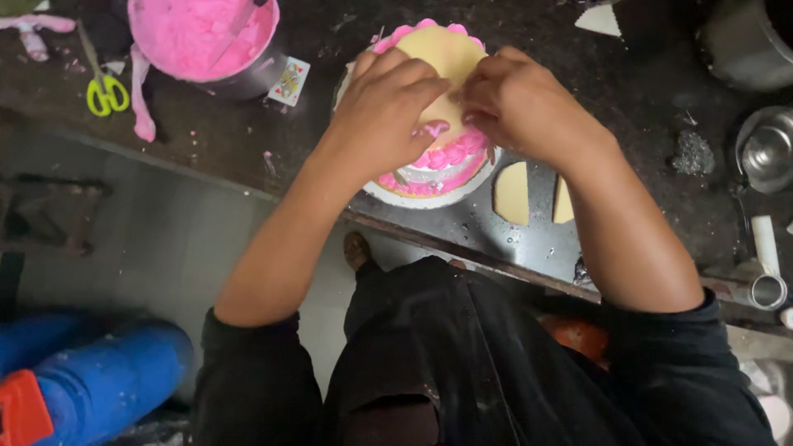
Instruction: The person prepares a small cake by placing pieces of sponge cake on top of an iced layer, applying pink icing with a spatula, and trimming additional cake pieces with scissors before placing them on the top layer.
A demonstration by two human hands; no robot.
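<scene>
Upper left of frame: yellow-handled scissors (105,91) and a bowl of pink cream (204,37). Upper centre: my left hand (384,111) and right hand (516,103) both pinch a pale yellow disc (446,54) onto the cake (434,169); pink border already piped, topper not yet seated. Right of centre: two pale cut-offs (512,192).
</scene>
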